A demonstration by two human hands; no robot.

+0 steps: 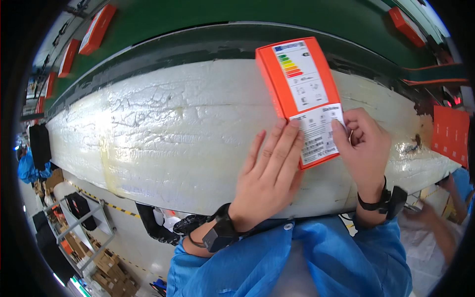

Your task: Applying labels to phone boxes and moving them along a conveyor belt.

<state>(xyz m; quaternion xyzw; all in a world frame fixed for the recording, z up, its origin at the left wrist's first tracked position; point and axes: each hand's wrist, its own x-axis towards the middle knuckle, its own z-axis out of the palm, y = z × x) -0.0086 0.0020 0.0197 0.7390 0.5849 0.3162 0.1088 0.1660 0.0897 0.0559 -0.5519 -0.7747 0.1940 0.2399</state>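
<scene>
A long orange-red cardboard box [287,106] lies at a slant on the covered table in front of me. Its upper face bears a white label with coloured bars [308,81], and below that a second white label [316,141] with barcodes and small icons. My left hand [269,173] has its fingers stretched out, the tips resting on the left edge of the lower label. At the box's right edge, my right hand [367,148] is closed, thumb pressed on the label and the other fingers curled along the side. Whatever lies beneath those fingers is hidden.
Pale, wrinkled sheeting [163,133] covers the table. Beyond it runs a green conveyor belt [188,27] carrying orange boxes [97,29]. Another orange box [450,136] is at the right, near a co-worker's arm [435,227]. A metal cart [84,222] stands lower left.
</scene>
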